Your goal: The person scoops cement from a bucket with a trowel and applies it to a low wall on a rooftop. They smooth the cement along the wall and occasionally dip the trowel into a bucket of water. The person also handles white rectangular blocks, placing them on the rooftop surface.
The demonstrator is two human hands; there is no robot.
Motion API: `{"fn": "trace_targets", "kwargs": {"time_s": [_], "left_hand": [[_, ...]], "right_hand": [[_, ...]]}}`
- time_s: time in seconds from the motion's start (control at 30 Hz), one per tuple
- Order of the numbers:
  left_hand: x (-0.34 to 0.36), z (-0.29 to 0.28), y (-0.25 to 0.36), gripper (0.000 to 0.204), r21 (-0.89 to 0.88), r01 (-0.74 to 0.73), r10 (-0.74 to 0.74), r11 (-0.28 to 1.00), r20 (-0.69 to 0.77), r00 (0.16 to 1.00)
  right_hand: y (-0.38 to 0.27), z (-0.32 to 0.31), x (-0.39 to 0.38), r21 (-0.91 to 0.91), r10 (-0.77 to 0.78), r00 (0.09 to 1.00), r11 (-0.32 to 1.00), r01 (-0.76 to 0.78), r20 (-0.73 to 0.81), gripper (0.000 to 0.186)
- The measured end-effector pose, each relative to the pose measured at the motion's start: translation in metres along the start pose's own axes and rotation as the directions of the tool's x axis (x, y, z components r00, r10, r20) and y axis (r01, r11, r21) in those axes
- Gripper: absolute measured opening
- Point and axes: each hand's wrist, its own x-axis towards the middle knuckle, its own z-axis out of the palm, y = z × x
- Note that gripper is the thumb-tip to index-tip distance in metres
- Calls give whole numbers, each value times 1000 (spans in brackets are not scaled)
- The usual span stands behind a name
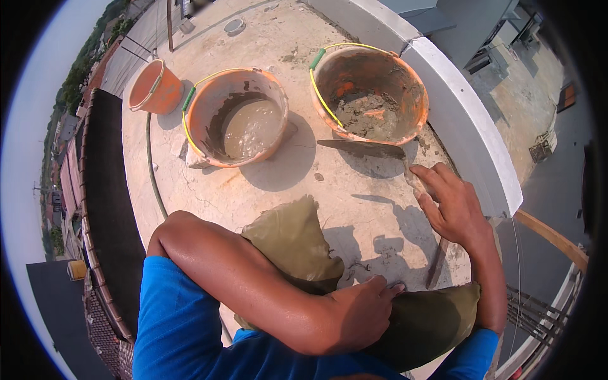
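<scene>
My right hand (453,199) is closed around the handle of a trowel (361,148). Its long, dark, mortar-stained blade points left, just in front of the near rim of the right orange bucket (423,107). Thick grey mortar (367,114) lies in that bucket, clinging to its walls. Across my lap, my left hand (361,316) rests against my right leg in olive trousers, with its fingers curled in; the inside of the hand is hidden. Left of the trowel stands a second orange bucket (206,120), holding wet, soupy grey mix (253,130).
A smaller orange bucket (158,88) stands farther left, beside a thin dark hose (152,171). The pale concrete floor (215,202) ends at a white parapet (465,114) on the right. A dark ledge (111,190) borders the left edge. A small round container (234,26) lies at the back.
</scene>
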Motion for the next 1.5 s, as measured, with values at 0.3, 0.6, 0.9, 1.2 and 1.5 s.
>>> {"fn": "trace_targets", "kwargs": {"time_s": [0.3, 0.6, 0.9, 1.2, 1.5], "left_hand": [[-54, 10, -15, 31, 156, 64, -38, 986, -168, 985], [-71, 13, -43, 32, 31, 74, -64, 997, -263, 963], [-54, -2, -50, 32, 7, -19, 20, 1000, -241, 970], [-59, 0, -46, 33, 11, -47, 49, 999, -203, 978], [-50, 6, -42, 35, -72, -79, 65, 994, -181, 981]], "right_hand": [[-161, 45, 245, -642, -359, 881, 605, 471, 308, 24], [-212, 67, 282, -574, -282, 786, 557, 601, 550, 19], [-249, 60, 345, -713, -54, 793, 402, 574, 607, 21], [-253, 52, 393, -664, 501, 516, 722, 194, 695, 25], [-191, 69, 357, -225, 276, 236, 949, -223, 932, 29]]}}
